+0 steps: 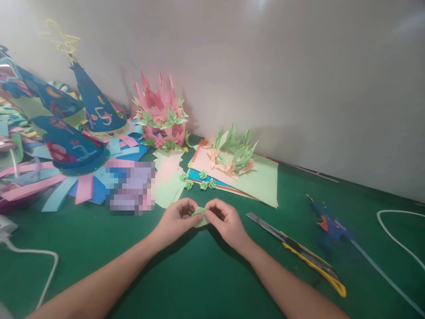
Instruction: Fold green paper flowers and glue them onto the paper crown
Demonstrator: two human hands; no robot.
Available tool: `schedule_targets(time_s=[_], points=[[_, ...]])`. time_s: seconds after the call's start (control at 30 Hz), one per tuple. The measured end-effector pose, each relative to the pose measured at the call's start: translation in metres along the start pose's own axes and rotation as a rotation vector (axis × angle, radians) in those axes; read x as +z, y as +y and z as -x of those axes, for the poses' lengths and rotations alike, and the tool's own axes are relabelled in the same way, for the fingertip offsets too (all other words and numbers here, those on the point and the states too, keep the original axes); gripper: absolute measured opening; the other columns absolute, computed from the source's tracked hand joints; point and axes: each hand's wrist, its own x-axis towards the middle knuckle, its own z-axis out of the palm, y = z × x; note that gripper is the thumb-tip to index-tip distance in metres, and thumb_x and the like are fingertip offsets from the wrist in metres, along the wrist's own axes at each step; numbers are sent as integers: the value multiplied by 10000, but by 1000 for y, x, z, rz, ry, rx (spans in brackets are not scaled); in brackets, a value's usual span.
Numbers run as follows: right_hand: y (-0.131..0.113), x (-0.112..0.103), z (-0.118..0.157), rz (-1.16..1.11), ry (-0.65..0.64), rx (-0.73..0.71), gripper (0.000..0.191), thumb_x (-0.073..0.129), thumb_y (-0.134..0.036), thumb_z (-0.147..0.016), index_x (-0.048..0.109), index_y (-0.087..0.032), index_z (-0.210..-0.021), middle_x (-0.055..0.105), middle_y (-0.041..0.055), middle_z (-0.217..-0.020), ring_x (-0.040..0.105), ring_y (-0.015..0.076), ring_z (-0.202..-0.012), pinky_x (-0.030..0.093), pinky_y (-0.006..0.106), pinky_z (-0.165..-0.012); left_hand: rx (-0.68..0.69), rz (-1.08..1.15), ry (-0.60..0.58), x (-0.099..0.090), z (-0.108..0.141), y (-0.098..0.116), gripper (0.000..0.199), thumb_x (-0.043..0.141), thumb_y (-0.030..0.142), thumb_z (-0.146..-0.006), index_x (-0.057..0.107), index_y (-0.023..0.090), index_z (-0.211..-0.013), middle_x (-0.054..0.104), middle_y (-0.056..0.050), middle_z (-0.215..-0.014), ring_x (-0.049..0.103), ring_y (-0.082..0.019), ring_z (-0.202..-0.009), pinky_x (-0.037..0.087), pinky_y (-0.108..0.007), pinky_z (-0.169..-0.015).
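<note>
Between my two hands is a small piece of light green paper (201, 220), held just above the green tabletop. My left hand (179, 221) pinches its left side between thumb and fingers. On the right side, my right hand (227, 223) grips it the same way, the two thumbs almost meeting. My fingers hide part of the paper, so its folds are hard to make out. Just beyond my hands lie several small folded green paper roses (203, 185). A green and peach folded paper crown (232, 153) rests behind them on sheets of coloured paper (262, 181).
A yellow utility knife (299, 252), its blade extended, lies right of my hands. Farther right is a blue glue gun (335, 228) with a cord. A pink paper crown (161, 115), blue cone hats (96, 102) and paper strips crowd the left. White cables (49, 253) cross the table.
</note>
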Motion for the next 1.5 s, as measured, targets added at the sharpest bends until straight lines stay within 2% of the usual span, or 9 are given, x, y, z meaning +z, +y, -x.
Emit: schedule_targets(time_s=[0.17, 0.27, 0.33, 0.4, 0.57, 0.7, 0.87, 1.27, 1.5], points=[[-1, 2, 1, 210, -14, -125, 112, 486, -174, -797, 514, -191, -689, 476, -19, -640, 447, 119, -620, 379, 235, -583, 40, -92, -34, 2, 2, -4, 223, 661, 282, -680, 514, 167, -802, 487, 52, -669, 381, -47, -496, 313, -178, -461], [3, 3, 0, 134, 68, -119, 43, 506, -208, -818, 526, -207, -855, 530, -6, -727, 496, 124, -663, 420, 242, -622, 60, -47, 53, 2, 2, -2, 296, 671, 296, -676, 538, 173, -910, 483, 51, -652, 437, -78, -557, 364, -194, -512], [6, 5, 0, 66, 144, -117, 180, 553, -228, -803, 480, -219, -967, 544, 3, -811, 515, 122, -689, 447, 250, -655, 32, 7, 118, 2, 2, 1, 336, 668, 324, -682, 552, 170, -957, 488, 52, -641, 439, -82, -557, 373, -200, -525], [7, 5, 0, 56, 162, -146, 270, 610, -229, -767, 451, -228, -986, 543, 11, -878, 524, 123, -718, 459, 264, -691, -9, 109, 134, 2, 2, 3, 310, 658, 353, -694, 553, 165, -917, 515, 43, -671, 459, -83, -577, 394, -206, -559], [5, 4, -1, 187, 56, -236, 205, 655, -226, -741, 513, -231, -889, 547, 36, -938, 526, 165, -825, 456, 287, -702, 9, 291, 163, 1, 1, 3, 271, 656, 361, -708, 483, 193, -832, 521, 42, -760, 509, -91, -684, 438, -216, -650], [4, 3, 0, 296, 142, -297, 282, 657, -182, -728, 530, -250, -970, 519, 58, -1028, 510, 205, -945, 454, 321, -748, 40, 320, 135, 1, 1, 3, 265, 651, 353, -721, 457, 188, -791, 553, -1, -940, 543, -119, -834, 458, -257, -756], [4, 3, 1, 412, 111, -328, 216, 641, -196, -746, 593, -263, -946, 517, 49, -988, 512, 210, -944, 426, 365, -839, 12, 343, 116, 3, 2, 3, 282, 662, 360, -710, 449, 204, -811, 500, 54, -742, 530, -89, -711, 472, -227, -684], [6, -2, -1, 440, 184, -339, 180, 541, -164, -817, 611, -253, -957, 581, 47, -931, 543, 201, -894, 442, 358, -792, -40, 384, 53, -1, 1, 0, 244, 670, 286, -711, 492, 190, -847, 558, 28, -818, 553, -103, -788, 470, -263, -777], [4, -1, -1, 390, 174, -340, 133, 579, -209, -812, 627, -253, -928, 597, 46, -930, 557, 196, -892, 452, 357, -803, -28, 365, 95, 1, 0, -4, 312, 699, 301, -668, 507, 191, -887, 534, 40, -781, 534, -105, -777, 474, -296, -792]])
